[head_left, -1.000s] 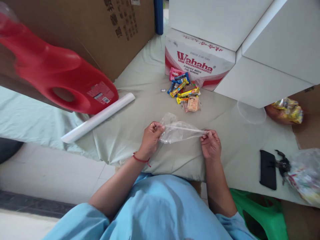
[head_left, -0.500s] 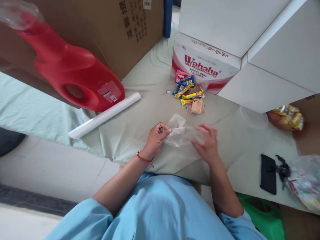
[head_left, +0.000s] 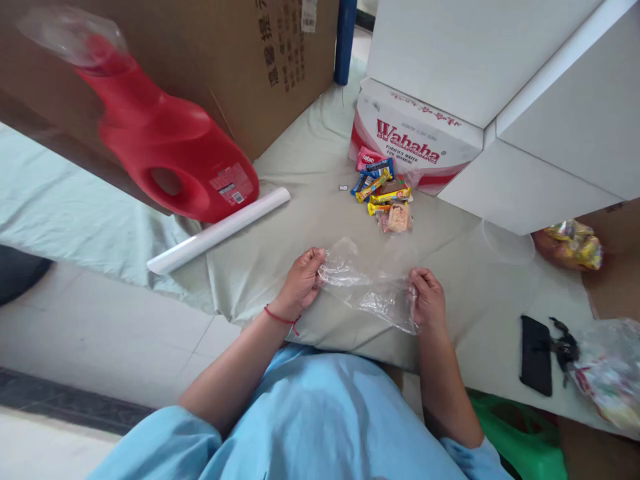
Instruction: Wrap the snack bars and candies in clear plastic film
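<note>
Since half a second ago the right hand has slid off the top of the clear plastic bag and out to its right edge, so the bag is now stretched wider between both hands. Each grip is pressed together on the film: the left hand pinches the upper left corner between thumb and curled fingers, and the right hand pinches the lower right edge likewise. Bag and hands are just above the pale green cloth, with a heap of wrapped snacks well beyond them.
</note>
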Available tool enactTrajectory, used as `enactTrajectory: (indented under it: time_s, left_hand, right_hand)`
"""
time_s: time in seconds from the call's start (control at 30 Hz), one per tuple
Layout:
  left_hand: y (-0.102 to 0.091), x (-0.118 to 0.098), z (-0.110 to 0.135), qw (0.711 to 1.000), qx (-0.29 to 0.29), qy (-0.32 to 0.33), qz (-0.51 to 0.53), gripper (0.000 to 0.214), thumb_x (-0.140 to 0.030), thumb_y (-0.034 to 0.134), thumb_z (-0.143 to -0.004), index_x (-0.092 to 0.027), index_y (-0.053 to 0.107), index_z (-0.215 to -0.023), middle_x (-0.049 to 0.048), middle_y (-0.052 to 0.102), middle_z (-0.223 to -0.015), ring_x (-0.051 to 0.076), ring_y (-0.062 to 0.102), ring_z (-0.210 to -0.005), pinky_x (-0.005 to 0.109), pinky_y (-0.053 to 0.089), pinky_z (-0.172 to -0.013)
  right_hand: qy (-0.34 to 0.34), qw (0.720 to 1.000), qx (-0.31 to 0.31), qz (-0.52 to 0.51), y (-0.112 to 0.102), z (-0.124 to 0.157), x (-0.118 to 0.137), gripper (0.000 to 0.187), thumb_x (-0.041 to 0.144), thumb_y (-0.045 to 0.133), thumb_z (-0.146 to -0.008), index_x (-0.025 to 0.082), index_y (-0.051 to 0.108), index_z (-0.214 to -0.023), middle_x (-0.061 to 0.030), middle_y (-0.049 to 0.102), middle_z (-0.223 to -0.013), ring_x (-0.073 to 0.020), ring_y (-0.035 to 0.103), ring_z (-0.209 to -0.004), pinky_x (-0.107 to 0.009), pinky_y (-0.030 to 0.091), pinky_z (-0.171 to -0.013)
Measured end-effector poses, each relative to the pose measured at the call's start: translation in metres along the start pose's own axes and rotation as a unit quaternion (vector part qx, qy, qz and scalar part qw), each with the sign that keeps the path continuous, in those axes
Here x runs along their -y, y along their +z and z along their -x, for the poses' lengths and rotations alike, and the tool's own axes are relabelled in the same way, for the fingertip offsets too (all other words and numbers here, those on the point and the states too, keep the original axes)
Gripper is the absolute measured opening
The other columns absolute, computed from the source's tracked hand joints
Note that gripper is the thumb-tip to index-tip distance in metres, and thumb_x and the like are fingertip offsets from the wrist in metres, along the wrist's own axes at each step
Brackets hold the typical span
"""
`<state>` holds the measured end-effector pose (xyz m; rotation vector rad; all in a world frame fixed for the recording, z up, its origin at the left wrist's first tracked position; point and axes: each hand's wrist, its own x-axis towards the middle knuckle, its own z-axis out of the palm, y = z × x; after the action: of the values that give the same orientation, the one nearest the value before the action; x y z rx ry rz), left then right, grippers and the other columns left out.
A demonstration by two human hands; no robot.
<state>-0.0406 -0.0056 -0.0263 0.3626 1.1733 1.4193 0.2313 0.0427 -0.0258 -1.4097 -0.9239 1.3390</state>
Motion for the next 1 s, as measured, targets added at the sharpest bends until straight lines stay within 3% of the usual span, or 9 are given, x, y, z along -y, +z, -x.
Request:
enactTrajectory:
  time_s: [0.2,0.27,0.33,0.4,0.47,0.6,0.73,0.83,1.0]
  left_hand:
    - [-0.009,0.002,-0.007,0.982,-0.117,0.072,-0.128,0.036,-0.052,0.073,-0.086,-0.023,0.052,-0.089,-0.0085,0.044,-0.067,0.009,0.04,-0.051,0.023,0.033,-0.049]
    - [-0.009,0.004,-0.003,0.94,-0.181,0.16,-0.241,0.028,-0.044,0.069,-0.089,-0.022,0.054,-0.098,-0.0042,0.054,-0.076,0.013,0.05,-0.061,0.027,0.042,-0.058]
    - [-0.007,0.006,0.005,0.854,-0.212,0.295,-0.373,0.022,-0.033,0.069,-0.089,-0.021,0.058,-0.104,0.0027,0.062,-0.09,0.019,0.059,-0.079,0.034,0.05,-0.074]
    - [-0.003,0.007,0.015,0.746,-0.163,0.432,-0.48,0.014,-0.02,0.066,-0.09,-0.021,0.063,-0.103,0.0072,0.066,-0.101,0.023,0.062,-0.096,0.04,0.05,-0.089]
    - [0.004,0.011,0.026,0.65,-0.04,0.523,-0.549,0.018,-0.009,0.059,-0.092,-0.023,0.067,-0.099,0.0064,0.069,-0.101,0.023,0.062,-0.104,0.041,0.047,-0.093]
    - [0.011,0.029,0.039,0.54,0.164,0.535,-0.629,0.028,-0.003,0.051,-0.098,-0.022,0.07,-0.093,0.0033,0.073,-0.09,0.019,0.062,-0.09,0.036,0.042,-0.077]
    - [0.005,0.055,0.043,0.529,0.208,0.476,-0.671,0.025,-0.01,0.049,-0.103,-0.018,0.072,-0.106,0.0066,0.077,-0.105,0.02,0.063,-0.088,0.037,0.044,-0.076]
    - [0.0,0.069,0.041,0.555,0.212,0.449,-0.668,0.026,-0.011,0.049,-0.104,-0.017,0.072,-0.115,0.0089,0.077,-0.119,0.024,0.065,-0.108,0.04,0.05,-0.09]
    - [-0.001,0.076,0.031,0.614,0.255,0.413,-0.623,0.034,-0.003,0.051,-0.096,-0.02,0.073,-0.117,0.0094,0.075,-0.13,0.027,0.06,-0.135,0.048,0.052,-0.109]
  right_hand:
    - [0.041,0.998,-0.047,0.033,-0.038,0.015,-0.009,0.05,0.053,0.091,-0.06,0.022,0.061,-0.085,0.0102,0.05,-0.058,-0.0079,0.04,-0.046,-0.02,0.03,-0.04]
    - [0.032,0.996,-0.041,0.078,-0.043,0.019,-0.011,0.046,0.055,0.088,-0.065,0.022,0.062,-0.085,0.0095,0.05,-0.056,-0.0091,0.041,-0.046,-0.022,0.033,-0.041]
    - [0.023,0.993,-0.032,0.11,-0.043,0.022,-0.014,0.043,0.056,0.084,-0.07,0.022,0.063,-0.086,0.0083,0.052,-0.057,-0.0107,0.043,-0.047,-0.023,0.036,-0.042]
    - [0.011,0.991,-0.025,0.133,-0.041,0.023,-0.017,0.04,0.057,0.079,-0.075,0.023,0.062,-0.088,0.0069,0.054,-0.059,-0.0121,0.046,-0.049,-0.024,0.038,-0.044]
    - [0.002,0.986,-0.008,0.169,-0.04,0.023,-0.019,0.04,0.06,0.074,-0.08,0.023,0.063,-0.09,0.0053,0.056,-0.061,-0.0134,0.048,-0.052,-0.026,0.04,-0.046]
    - [-0.078,0.951,0.039,0.296,-0.048,0.016,-0.014,0.046,0.062,0.068,-0.085,0.02,0.069,-0.103,-0.0056,0.068,-0.086,-0.0206,0.062,-0.073,-0.034,0.055,-0.061]
    - [-0.286,0.867,0.021,0.409,-0.048,0.003,0.012,0.059,0.058,0.069,-0.092,0.021,0.063,-0.137,-0.0178,0.063,-0.132,-0.0325,0.06,-0.121,-0.052,0.058,-0.097]
    - [-0.395,0.779,0.11,0.474,-0.023,-0.01,0.028,0.057,0.046,0.065,-0.098,0.023,0.056,-0.149,-0.0167,0.059,-0.145,-0.034,0.05,-0.139,-0.059,0.044,-0.117]
    - [-0.385,0.691,0.294,0.536,0.032,-0.034,0.021,0.044,0.026,0.069,-0.093,0.018,0.068,-0.137,-0.016,0.071,-0.13,-0.0351,0.05,-0.141,-0.057,0.039,-0.12]
